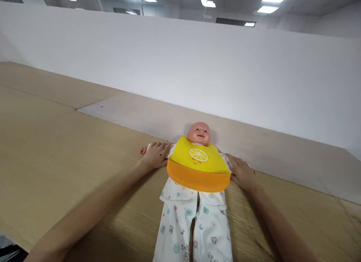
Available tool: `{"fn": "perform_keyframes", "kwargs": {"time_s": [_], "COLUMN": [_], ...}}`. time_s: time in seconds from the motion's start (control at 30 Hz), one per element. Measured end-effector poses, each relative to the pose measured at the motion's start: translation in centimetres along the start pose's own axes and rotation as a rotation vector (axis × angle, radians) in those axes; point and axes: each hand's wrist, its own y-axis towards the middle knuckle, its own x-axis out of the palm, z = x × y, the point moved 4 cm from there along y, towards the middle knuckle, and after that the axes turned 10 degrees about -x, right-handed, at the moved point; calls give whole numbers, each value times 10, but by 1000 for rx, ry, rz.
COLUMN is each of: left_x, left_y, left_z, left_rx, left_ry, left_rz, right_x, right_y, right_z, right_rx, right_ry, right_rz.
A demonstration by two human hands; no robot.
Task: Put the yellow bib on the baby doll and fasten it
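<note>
Brightly yellow bib point(199, 166), orange pocket point(199, 177), bald doll point(199, 134)

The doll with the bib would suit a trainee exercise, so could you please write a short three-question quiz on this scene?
1. Open question: what does the left hand lie over?
2. True or false: the doll is lying face down.
3. Fill in the blank: the bib has a yellow upper part, while its lower part is ____.

Key:
1. One sleeved arm of the doll, to the side of the bib.
2. False; its face is turned up.
3. Orange.
</note>
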Motion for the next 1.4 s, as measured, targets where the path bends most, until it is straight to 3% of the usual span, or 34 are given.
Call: {"fn": "perform_keyframes", "kwargs": {"time_s": [0.23, 0.53, 0.8, 1.07, 1.27, 1.4], "left_x": [6, 9, 8, -5, -15, -20], "left_y": [0, -5, -7, -11, -22, -27], "left_z": [3, 1, 2, 4, 17, 17], "left_rx": [-27, -26, -30, -10, 156, 169], "left_ry": [2, -31, -50, -91, -253, -344], "left_rz": [5, 80, 136, 317, 410, 440], "right_x": [6, 2, -7, -15, -19, -21], "right_y": [-3, -9, -6, -5, -5, -3], "right_z": [11, 5, -16, -25, -36, -43], "right_rx": [175, 127, 255, 218, 54, -36], "right_ry": [47, 149, -84, -161, -49, 29], "right_rz": [42, 134, 216, 356, 446, 430]}}
